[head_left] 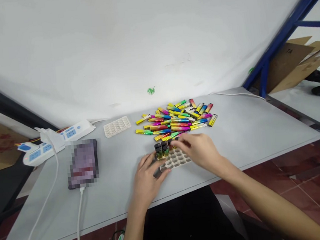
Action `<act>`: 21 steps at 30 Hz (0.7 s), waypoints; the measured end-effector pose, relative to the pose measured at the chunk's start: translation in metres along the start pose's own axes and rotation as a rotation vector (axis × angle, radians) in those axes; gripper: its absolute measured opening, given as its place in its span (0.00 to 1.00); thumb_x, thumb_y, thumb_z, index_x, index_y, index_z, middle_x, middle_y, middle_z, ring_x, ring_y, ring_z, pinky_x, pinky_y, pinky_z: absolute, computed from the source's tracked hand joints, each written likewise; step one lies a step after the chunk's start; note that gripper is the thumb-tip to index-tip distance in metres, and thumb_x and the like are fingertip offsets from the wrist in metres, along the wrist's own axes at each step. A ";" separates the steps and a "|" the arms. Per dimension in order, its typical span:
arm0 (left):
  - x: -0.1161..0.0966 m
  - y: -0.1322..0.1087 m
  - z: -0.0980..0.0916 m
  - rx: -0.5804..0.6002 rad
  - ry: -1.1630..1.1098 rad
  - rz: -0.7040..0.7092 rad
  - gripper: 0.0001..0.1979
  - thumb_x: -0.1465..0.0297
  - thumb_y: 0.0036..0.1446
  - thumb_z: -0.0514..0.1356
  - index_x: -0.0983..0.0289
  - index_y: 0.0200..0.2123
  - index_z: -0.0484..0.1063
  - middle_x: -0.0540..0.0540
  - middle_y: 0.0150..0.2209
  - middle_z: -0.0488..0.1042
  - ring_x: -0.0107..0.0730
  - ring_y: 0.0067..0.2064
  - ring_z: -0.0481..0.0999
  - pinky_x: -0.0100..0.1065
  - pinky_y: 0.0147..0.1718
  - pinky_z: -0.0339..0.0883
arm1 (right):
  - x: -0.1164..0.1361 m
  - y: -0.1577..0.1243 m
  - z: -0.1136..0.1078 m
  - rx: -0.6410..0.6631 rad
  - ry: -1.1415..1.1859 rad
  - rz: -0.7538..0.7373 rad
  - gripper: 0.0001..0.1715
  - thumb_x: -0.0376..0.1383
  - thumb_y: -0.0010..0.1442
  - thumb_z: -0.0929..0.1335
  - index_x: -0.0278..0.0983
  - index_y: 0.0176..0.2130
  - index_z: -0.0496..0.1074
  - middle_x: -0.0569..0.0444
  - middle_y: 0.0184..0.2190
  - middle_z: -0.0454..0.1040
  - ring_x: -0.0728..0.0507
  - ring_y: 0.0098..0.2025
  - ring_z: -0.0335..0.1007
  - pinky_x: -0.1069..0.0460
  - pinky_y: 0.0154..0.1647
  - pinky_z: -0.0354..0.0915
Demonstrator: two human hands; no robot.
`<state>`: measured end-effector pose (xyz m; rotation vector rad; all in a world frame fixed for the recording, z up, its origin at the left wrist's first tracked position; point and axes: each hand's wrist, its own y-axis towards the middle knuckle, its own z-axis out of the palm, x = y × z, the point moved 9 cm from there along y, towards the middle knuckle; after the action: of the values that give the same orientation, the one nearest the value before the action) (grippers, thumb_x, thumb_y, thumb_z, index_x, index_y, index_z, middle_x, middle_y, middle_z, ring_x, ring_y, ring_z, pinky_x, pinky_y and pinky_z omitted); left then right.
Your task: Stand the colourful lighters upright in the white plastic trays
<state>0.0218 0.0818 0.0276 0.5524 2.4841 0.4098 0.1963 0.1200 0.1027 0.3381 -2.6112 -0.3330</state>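
A white tray with honeycomb-like holes lies near the table's front. Several shiny pieces that look like lighters stand upright at its back left, black ends up. My left hand holds the tray's left end, fingers spread along its side and thumb at the front edge. Above the tray's back row, my right hand pinches at a black-ended lighter, partly hidden by the fingers. Just behind the tray is a loose pile of metallic, multicoloured lighters, lying on their sides.
Another white holed tray lies at the back left. Left of it are a power strip with plugs and a blurred phone on a white cable. A white wall backs the table; cardboard boxes stand beyond a blue frame at right.
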 end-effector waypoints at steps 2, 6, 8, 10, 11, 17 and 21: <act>0.002 -0.001 0.000 -0.011 -0.009 -0.012 0.13 0.59 0.59 0.64 0.54 0.46 0.80 0.58 0.57 0.73 0.49 0.60 0.68 0.52 0.55 0.71 | -0.023 0.009 -0.015 -0.101 0.001 0.020 0.23 0.50 0.69 0.62 0.40 0.31 0.73 0.53 0.24 0.76 0.45 0.23 0.69 0.51 0.26 0.53; 0.003 -0.001 -0.001 -0.022 -0.013 -0.024 0.13 0.59 0.58 0.65 0.53 0.46 0.80 0.58 0.56 0.74 0.49 0.59 0.69 0.52 0.53 0.72 | -0.072 0.028 -0.006 -0.062 -0.126 0.016 0.11 0.43 0.66 0.67 0.40 0.39 0.74 0.49 0.37 0.78 0.40 0.37 0.73 0.50 0.30 0.59; 0.003 0.000 -0.001 -0.025 -0.014 -0.024 0.13 0.58 0.58 0.65 0.52 0.46 0.80 0.58 0.56 0.74 0.48 0.58 0.70 0.52 0.53 0.72 | -0.087 0.030 0.009 -0.009 -0.200 -0.043 0.12 0.41 0.61 0.71 0.39 0.44 0.74 0.46 0.42 0.75 0.35 0.46 0.70 0.47 0.34 0.64; 0.004 0.000 -0.001 -0.029 -0.017 -0.025 0.13 0.58 0.58 0.65 0.52 0.45 0.80 0.57 0.55 0.74 0.48 0.57 0.70 0.52 0.53 0.72 | -0.096 0.027 0.018 -0.005 -0.216 -0.081 0.13 0.39 0.60 0.71 0.38 0.45 0.75 0.44 0.42 0.73 0.33 0.48 0.68 0.44 0.40 0.66; 0.004 0.000 -0.001 -0.029 -0.019 -0.027 0.13 0.58 0.58 0.64 0.52 0.45 0.80 0.57 0.55 0.74 0.49 0.58 0.70 0.53 0.53 0.72 | -0.098 0.025 0.019 -0.018 -0.194 -0.094 0.12 0.38 0.61 0.70 0.38 0.45 0.75 0.44 0.42 0.72 0.34 0.48 0.67 0.43 0.42 0.67; 0.006 0.000 -0.001 -0.001 0.001 -0.056 0.13 0.57 0.58 0.64 0.51 0.46 0.80 0.58 0.54 0.74 0.51 0.59 0.69 0.55 0.54 0.71 | -0.104 0.025 0.000 -0.154 0.307 -0.005 0.12 0.44 0.63 0.69 0.39 0.41 0.72 0.49 0.42 0.73 0.39 0.46 0.70 0.43 0.48 0.67; 0.005 0.000 -0.001 0.009 0.005 -0.049 0.14 0.57 0.59 0.64 0.51 0.46 0.80 0.57 0.53 0.75 0.49 0.59 0.69 0.53 0.53 0.72 | -0.108 0.042 0.004 -0.121 0.884 0.151 0.16 0.51 0.66 0.65 0.42 0.42 0.64 0.57 0.32 0.73 0.45 0.34 0.73 0.49 0.36 0.68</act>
<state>0.0175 0.0839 0.0264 0.4930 2.5004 0.3814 0.2795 0.1919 0.0649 0.1809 -1.7270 -0.2158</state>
